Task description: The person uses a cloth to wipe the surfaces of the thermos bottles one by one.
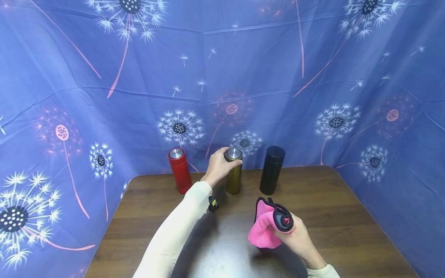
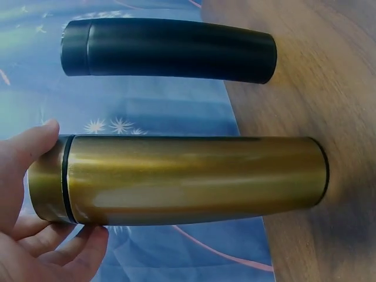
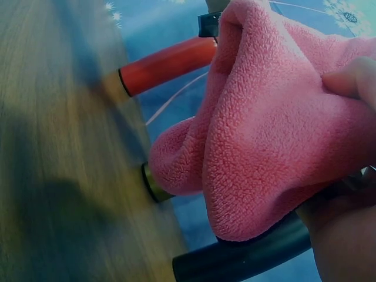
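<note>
My left hand (image 1: 219,166) grips the top of a gold thermos bottle (image 2: 194,179), thumb on one side of its lid and fingers on the other. The bottle stands upright near the back of the table. In my right hand (image 1: 295,236) is a bunched pink cloth (image 1: 265,231) with a dark edge, held above the table in front of a black bottle (image 1: 272,170). The right wrist view shows the cloth (image 3: 264,129) up close, with the thumb pressed against its fluffy side.
A red thermos bottle (image 1: 180,172) stands to the left of the gold one. All three bottles form a row along the back of the wooden table (image 1: 139,224). Behind them hangs a blue dandelion-patterned curtain (image 1: 264,77).
</note>
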Available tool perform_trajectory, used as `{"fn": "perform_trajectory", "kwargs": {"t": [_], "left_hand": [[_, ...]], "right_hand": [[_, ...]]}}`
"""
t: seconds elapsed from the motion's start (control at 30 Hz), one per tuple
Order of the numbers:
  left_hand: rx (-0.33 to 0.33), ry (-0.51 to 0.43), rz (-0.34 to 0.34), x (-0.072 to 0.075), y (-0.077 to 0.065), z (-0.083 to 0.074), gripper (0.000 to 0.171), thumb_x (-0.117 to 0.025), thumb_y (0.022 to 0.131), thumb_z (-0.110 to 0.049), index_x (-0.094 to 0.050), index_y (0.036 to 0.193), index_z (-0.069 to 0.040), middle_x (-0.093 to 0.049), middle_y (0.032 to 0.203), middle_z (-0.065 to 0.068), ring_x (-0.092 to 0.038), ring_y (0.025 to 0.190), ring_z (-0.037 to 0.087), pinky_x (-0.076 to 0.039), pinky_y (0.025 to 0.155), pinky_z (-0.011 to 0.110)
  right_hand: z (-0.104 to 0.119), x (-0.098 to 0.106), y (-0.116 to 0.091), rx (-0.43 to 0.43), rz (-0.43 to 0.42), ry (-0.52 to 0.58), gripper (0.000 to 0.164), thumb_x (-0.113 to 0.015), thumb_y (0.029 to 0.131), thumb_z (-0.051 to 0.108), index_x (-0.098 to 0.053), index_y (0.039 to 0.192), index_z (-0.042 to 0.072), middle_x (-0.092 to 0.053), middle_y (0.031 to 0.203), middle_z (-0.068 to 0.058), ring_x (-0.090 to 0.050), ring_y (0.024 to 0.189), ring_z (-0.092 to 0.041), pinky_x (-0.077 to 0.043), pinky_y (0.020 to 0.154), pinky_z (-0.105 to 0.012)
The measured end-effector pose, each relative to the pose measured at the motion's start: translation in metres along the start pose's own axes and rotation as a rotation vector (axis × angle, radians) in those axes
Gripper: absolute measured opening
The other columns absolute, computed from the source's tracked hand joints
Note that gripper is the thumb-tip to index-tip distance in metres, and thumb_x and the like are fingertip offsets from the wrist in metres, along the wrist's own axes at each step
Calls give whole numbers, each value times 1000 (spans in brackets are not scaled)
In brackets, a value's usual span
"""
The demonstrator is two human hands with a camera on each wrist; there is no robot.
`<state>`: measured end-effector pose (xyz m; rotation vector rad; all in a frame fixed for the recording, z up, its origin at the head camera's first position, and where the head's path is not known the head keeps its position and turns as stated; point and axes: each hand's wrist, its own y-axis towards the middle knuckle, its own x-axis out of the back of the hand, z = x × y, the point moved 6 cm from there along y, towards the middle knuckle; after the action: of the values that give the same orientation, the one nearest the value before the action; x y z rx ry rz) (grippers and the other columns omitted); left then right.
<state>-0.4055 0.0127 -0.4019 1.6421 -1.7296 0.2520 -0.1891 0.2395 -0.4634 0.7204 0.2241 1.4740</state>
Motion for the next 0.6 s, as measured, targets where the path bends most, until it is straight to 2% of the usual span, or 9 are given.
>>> {"fn": "perform_trajectory", "kwargs": {"t": [0.13,0.3,0.5,0.6], "left_hand": [[-22,-7,-9,6,-5,-4,77,-87,76,-42,-59,136,-3,-64,130,12,-58,120,31,-46,100,44],[-64,-19,-7,21,-17,-10,74,-88,74,-43,-62,132,-6,-67,122,8,-62,112,25,-49,94,40],[-134,-39,54,44,-41,-30,69,-88,72,-44,-66,126,-7,-70,110,2,-64,94,15,-53,80,35],[-149,-47,94,53,-57,-39,67,-88,72,-43,-66,125,-9,-70,109,-2,-64,90,9,-53,77,31]], "right_hand": [[1,0,0,-6,-1,-7,49,-81,65,-16,-67,111,-3,-71,102,6,-66,92,-7,-49,82,-17],[4,2,0,-29,-17,0,47,-82,66,-14,-69,108,-1,-72,100,6,-66,91,-8,-50,80,-18],[5,4,0,7,-12,3,49,-82,65,-15,-69,109,1,-72,101,4,-67,92,-8,-50,80,-18],[4,3,0,-11,-4,30,49,-83,66,-15,-70,111,2,-72,104,3,-67,93,-9,-50,81,-18]]}}
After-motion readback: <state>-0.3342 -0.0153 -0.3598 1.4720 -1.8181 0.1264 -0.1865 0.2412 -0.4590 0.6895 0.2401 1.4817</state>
